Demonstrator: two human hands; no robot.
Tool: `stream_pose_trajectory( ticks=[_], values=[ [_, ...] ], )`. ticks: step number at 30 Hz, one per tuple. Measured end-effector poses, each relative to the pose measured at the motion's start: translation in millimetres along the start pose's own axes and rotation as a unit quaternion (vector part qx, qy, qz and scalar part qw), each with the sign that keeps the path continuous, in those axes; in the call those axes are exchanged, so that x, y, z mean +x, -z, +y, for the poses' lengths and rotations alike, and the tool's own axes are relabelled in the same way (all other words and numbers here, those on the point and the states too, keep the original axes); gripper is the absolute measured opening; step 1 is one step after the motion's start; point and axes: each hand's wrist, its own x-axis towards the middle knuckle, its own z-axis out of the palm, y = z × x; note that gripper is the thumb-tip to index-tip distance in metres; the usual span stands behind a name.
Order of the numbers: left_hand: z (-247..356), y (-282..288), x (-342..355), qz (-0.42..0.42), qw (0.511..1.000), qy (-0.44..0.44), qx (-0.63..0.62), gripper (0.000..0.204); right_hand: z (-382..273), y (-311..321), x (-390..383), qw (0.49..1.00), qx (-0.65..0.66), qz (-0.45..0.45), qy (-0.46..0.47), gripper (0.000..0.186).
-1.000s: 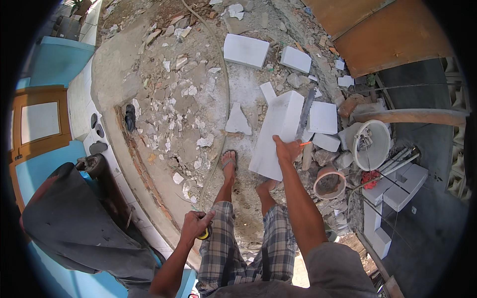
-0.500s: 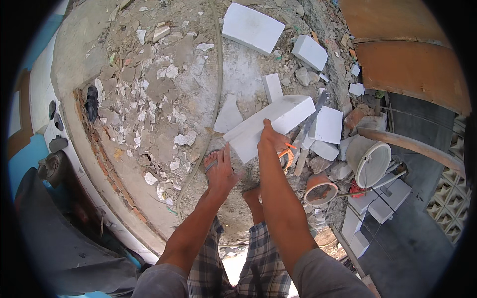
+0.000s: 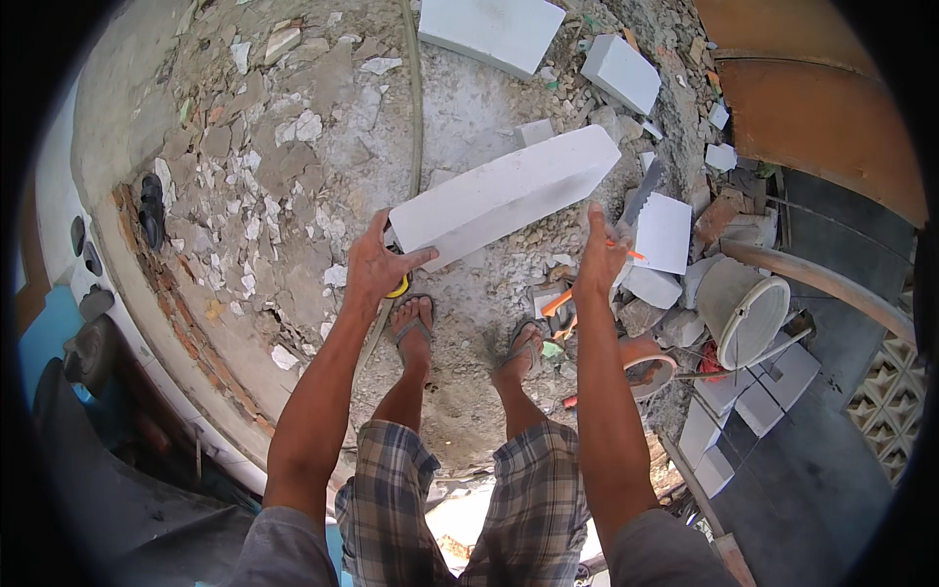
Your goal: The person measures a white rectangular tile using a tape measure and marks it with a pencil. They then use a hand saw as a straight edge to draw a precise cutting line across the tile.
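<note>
A long white lightweight block [image 3: 504, 196] lies tilted in front of me, its right end farther away. My left hand [image 3: 377, 264] grips its near left end, thumb along the side. Under that palm shows a small yellow-and-black thing [image 3: 398, 287], mostly hidden. My right hand [image 3: 599, 259] is beside the block's right end, fingers curled around a thin orange stick [image 3: 634, 254] like a pencil; whether it touches the block I cannot tell. Behind the right hand is a handsaw, with its grey blade [image 3: 643, 194] and orange handle [image 3: 556, 302] partly hidden.
Other white blocks [image 3: 489, 34] [image 3: 622, 74] lie at the far side, and a cut one [image 3: 663, 233] is at the right. A bucket [image 3: 753, 318] and an orange pot [image 3: 648, 370] stand right. A hose [image 3: 415, 108] crosses the rubble-strewn ground.
The block has been turned, and its left end has shifted left and away. My left hand has moved left onto that end; my right hand has moved right, off the block's middle.
</note>
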Motion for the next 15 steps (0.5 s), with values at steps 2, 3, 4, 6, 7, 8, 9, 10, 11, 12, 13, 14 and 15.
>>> stream_pose_trajectory(
  ticks=[2,3,4,6,7,8,9,10,11,12,13,14,15],
  values=[
    [-12,14,34,-0.024,0.999,-0.009,-0.033,0.077,6,-7,79,0.998,-0.029,-0.029,0.044,0.111],
    [-14,22,51,-0.047,0.998,0.000,-0.038,0.075,4,-12,111,0.994,-0.079,-0.047,0.056,0.114],
    [-14,27,67,-0.064,0.997,0.009,-0.042,0.072,11,-20,150,0.991,-0.070,-0.087,0.073,0.113],
    [-19,32,96,-0.116,0.991,0.029,-0.067,0.074,34,-43,206,0.978,-0.046,-0.170,0.108,0.111],
    [-28,37,105,-0.134,0.987,0.044,-0.078,0.075,33,-61,200,0.974,-0.089,-0.163,0.133,0.108],
    [-40,44,115,-0.136,0.983,0.089,-0.090,0.074,31,-78,194,0.967,-0.132,-0.153,0.158,0.105],
    [-49,46,121,-0.141,0.978,0.122,-0.096,0.074,31,-88,187,0.957,-0.175,-0.141,0.183,0.102],
    [-57,47,130,-0.145,0.973,0.150,-0.104,0.075,39,-94,185,0.952,-0.177,-0.095,0.232,0.091],
    [-64,47,138,-0.149,0.966,0.177,-0.113,0.076,40,-100,189,0.951,-0.186,-0.099,0.228,0.090],
    [-79,48,143,-0.133,0.968,0.172,-0.124,0.078,35,-105,183,0.949,-0.197,-0.108,0.221,0.089],
    [-79,44,147,-0.153,0.963,0.185,-0.123,0.078,32,-104,181,0.947,-0.213,-0.110,0.215,0.087],
    [-79,42,150,-0.171,0.957,0.198,-0.123,0.078,32,-99,177,0.947,-0.224,-0.088,0.212,0.086],
    [-80,42,149,-0.187,0.951,0.213,-0.123,0.079,34,-91,168,0.946,-0.236,-0.069,0.209,0.085]
  ],
)
